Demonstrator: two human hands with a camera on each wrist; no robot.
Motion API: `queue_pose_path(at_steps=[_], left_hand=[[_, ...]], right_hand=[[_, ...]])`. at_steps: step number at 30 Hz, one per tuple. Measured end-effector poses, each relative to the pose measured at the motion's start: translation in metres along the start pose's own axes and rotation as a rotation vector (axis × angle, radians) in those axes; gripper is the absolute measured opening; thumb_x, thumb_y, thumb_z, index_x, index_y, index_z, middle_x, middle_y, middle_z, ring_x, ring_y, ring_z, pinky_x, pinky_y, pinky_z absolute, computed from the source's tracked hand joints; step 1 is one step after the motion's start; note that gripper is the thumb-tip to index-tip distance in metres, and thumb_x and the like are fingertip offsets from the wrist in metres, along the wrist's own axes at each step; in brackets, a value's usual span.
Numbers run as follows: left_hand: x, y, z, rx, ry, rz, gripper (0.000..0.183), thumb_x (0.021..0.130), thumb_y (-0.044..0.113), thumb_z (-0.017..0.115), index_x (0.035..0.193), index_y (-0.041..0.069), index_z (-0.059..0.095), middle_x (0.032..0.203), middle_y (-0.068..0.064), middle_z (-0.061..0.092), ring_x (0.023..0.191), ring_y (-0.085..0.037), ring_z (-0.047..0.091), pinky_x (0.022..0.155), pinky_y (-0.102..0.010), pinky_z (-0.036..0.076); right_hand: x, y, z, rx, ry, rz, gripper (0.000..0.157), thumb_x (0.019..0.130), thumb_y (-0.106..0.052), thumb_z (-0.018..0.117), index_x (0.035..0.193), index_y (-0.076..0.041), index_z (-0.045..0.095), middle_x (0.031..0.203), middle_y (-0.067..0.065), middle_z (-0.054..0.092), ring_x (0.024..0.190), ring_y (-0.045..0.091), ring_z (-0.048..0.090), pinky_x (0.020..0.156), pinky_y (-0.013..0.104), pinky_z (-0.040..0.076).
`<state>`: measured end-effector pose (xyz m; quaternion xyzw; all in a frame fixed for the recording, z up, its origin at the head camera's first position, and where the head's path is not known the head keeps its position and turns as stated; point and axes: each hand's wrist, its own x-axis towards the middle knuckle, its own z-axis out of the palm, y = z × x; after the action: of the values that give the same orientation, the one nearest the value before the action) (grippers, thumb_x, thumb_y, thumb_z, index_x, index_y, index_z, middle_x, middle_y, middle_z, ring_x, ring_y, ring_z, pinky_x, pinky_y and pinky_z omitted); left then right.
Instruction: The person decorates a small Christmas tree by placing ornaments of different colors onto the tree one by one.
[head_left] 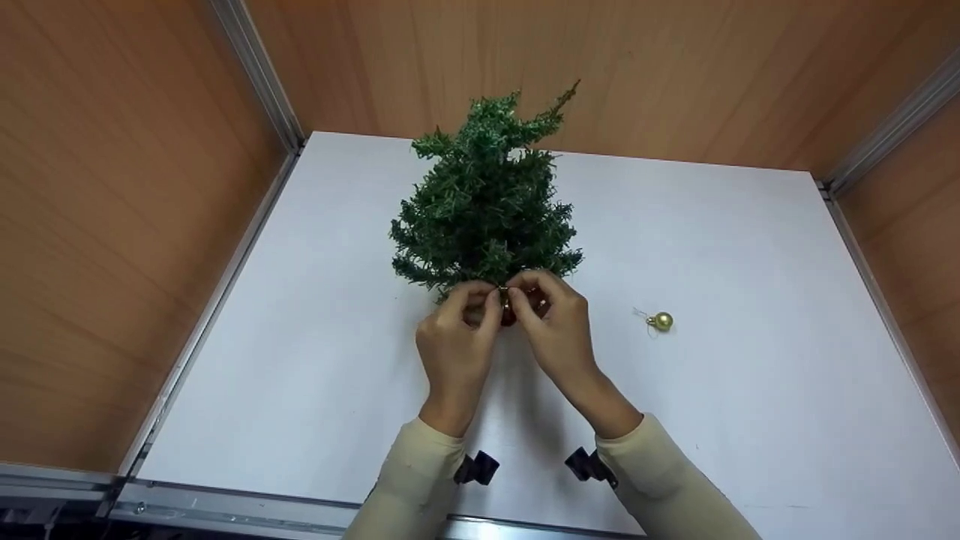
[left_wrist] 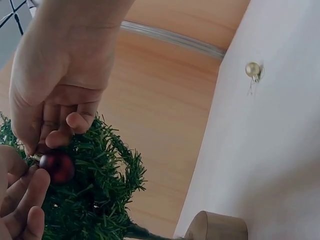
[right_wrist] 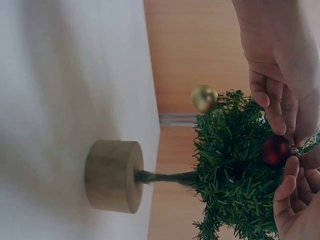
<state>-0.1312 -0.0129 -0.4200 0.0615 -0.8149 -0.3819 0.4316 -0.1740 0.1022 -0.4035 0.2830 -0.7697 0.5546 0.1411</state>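
A small green artificial Christmas tree point(head_left: 480, 202) stands in front of me. At its near lower branches, a dark red Christmas bauble point(right_wrist: 275, 150) hangs between my hands. The fingertips of my left hand point(head_left: 454, 345) pinch at the bauble's gold cap and hanger. From the other side, my right hand point(head_left: 559, 330) pinches there too, thumb and forefinger together. In the left wrist view the red ball point(left_wrist: 57, 166) lies against the greenery, its cap mostly covered by fingers. A gold bauble point(right_wrist: 204, 99) hangs on the tree's left side in the right wrist view.
Another gold bauble point(head_left: 661, 322) with a thin loop lies on the white table point(head_left: 750, 390), right of the tree. The tree's round wooden base point(right_wrist: 110, 175) rests on the table. Wood panels point(head_left: 637, 75) enclose the back and sides, with metal rails along the edges.
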Motion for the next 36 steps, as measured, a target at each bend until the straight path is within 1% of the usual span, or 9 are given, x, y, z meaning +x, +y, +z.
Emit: queue_pose_path(at_steps=[6,13,17,22,25,30,36], left_hand=[[-0.002,0.000,0.002,0.131,0.015,0.051,0.011,0.084,0.025,0.060,0.081,0.018,0.068,0.067,0.010,0.063,0.051,0.000,0.053,0.047,-0.021,0.043],[-0.003,0.000,0.003,0.168,0.011,0.059,0.012,0.085,0.024,0.058,0.081,0.018,0.068,0.065,0.009,0.062,0.048,-0.001,0.050,0.043,-0.021,0.040],[-0.004,0.000,0.004,0.219,0.012,0.072,0.011,0.084,0.023,0.059,0.081,0.017,0.068,0.064,0.007,0.062,0.045,-0.004,0.050,0.040,-0.024,0.039],[-0.006,0.000,0.004,0.288,-0.008,0.110,0.011,0.083,0.022,0.059,0.083,0.016,0.067,0.063,0.004,0.063,0.042,-0.009,0.049,0.037,-0.026,0.037],[-0.008,0.000,0.004,0.298,-0.014,0.117,0.010,0.083,0.022,0.059,0.083,0.016,0.067,0.062,0.004,0.062,0.041,-0.009,0.048,0.036,-0.027,0.037],[-0.010,-0.002,0.002,0.299,-0.006,0.119,0.009,0.082,0.021,0.059,0.082,0.016,0.066,0.061,0.005,0.061,0.041,-0.009,0.047,0.037,-0.027,0.037],[-0.011,-0.002,0.001,0.293,-0.014,0.121,0.009,0.082,0.021,0.059,0.083,0.016,0.066,0.062,0.006,0.060,0.041,-0.008,0.045,0.037,-0.026,0.036]], right_hand=[[-0.001,-0.001,-0.001,-0.043,-0.018,0.033,0.007,0.089,-0.017,0.057,0.089,-0.014,0.063,0.080,-0.010,0.058,0.061,0.007,0.052,0.050,0.025,0.044],[-0.001,0.001,0.000,-0.063,-0.023,0.050,0.008,0.090,-0.019,0.056,0.090,-0.016,0.064,0.077,-0.009,0.059,0.059,0.006,0.051,0.049,0.025,0.042],[0.000,0.001,0.000,-0.064,-0.040,0.060,0.009,0.090,-0.020,0.055,0.090,-0.017,0.063,0.075,-0.009,0.058,0.058,0.006,0.051,0.049,0.026,0.042],[-0.001,0.002,0.000,-0.069,-0.041,0.073,0.008,0.090,-0.017,0.055,0.090,-0.017,0.063,0.075,-0.009,0.058,0.058,0.005,0.051,0.048,0.026,0.041],[-0.002,0.003,0.000,-0.083,-0.043,0.067,0.006,0.089,-0.016,0.057,0.088,-0.016,0.063,0.075,-0.010,0.058,0.059,0.005,0.051,0.051,0.025,0.042],[-0.004,0.004,0.000,-0.116,-0.034,0.024,0.004,0.086,-0.014,0.059,0.086,-0.015,0.063,0.077,-0.011,0.058,0.063,0.004,0.052,0.054,0.024,0.043],[-0.007,0.005,-0.002,-0.143,-0.027,-0.018,0.004,0.086,-0.016,0.060,0.087,-0.015,0.064,0.078,-0.011,0.058,0.064,0.002,0.052,0.053,0.024,0.041]])
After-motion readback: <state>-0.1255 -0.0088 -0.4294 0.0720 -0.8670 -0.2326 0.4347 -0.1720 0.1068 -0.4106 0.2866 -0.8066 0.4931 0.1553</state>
